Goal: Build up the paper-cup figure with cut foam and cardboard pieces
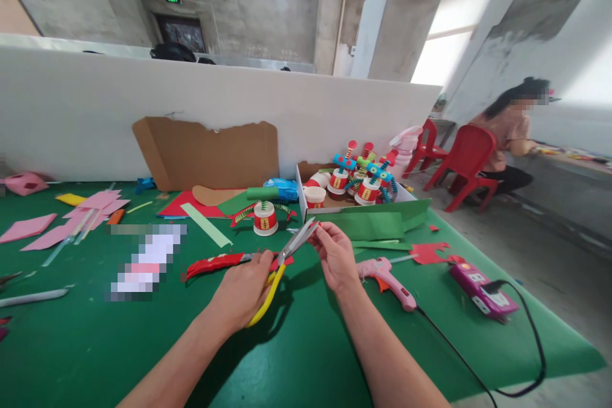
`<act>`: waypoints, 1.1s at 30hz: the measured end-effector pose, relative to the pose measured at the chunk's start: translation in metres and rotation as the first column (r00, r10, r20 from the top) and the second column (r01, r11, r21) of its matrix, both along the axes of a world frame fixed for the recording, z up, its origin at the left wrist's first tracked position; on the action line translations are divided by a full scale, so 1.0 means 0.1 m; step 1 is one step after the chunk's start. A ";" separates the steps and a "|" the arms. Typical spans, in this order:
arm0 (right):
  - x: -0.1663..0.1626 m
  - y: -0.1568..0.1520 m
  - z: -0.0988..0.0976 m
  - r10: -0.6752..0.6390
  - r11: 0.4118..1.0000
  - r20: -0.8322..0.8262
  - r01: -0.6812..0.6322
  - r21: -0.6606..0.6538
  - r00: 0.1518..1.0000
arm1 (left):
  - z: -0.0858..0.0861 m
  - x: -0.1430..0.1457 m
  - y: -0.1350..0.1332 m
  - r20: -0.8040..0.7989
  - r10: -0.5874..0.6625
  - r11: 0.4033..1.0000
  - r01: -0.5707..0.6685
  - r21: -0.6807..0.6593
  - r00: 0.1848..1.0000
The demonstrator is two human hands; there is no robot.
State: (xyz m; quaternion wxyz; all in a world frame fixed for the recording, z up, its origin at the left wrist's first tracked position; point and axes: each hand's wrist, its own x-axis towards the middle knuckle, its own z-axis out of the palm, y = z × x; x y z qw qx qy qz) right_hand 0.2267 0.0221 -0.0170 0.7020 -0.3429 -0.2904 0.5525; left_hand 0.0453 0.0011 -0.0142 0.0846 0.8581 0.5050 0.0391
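Note:
My left hand [245, 288] is wrapped round the yellow handle of a pair of scissors [268, 301], whose blades point up and to the right, slightly apart. At the blade tips, my right hand [337, 256] pinches a small piece of red paper [314, 225]. Just behind the blades stands a paper-cup figure [265, 220] with green folded-paper arms. A red-handled utility knife [215, 264] lies by my left hand, and a bit of red paper [287, 261] lies under the scissors. To the right of my right hand rests a pink glue gun [389, 282].
A box [303, 194] at the back holds several finished figures [368, 190]. Green paper [377, 226], red scraps [430, 253], pink paper [67, 233] and a purple power strip [480, 290] lie on the green table [306, 363]. A person [507, 127] sits at another table on the right.

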 end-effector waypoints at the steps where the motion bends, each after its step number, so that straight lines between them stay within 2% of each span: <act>1: 0.00 0.00 0.00 0.002 1.000 -0.001 -0.002 0.000 1.000 | -0.01 0.00 0.00 0.000 -0.003 1.000 0.003 -0.004 1.000; 8: 0.01 0.02 -0.02 0.014 1.000 -0.015 -0.014 0.013 1.000 | -0.06 0.00 0.00 0.026 -0.027 1.000 0.027 0.000 0.999; 19: 0.04 0.02 -0.03 0.033 0.999 -0.020 -0.032 0.031 0.999 | 0.00 0.01 -0.01 0.074 -0.014 0.997 0.019 -0.074 0.997; 33: 0.05 0.02 -0.02 0.041 0.999 -0.007 -0.041 0.022 0.999 | 0.04 0.01 -0.01 0.066 -0.004 0.997 0.009 -0.080 0.998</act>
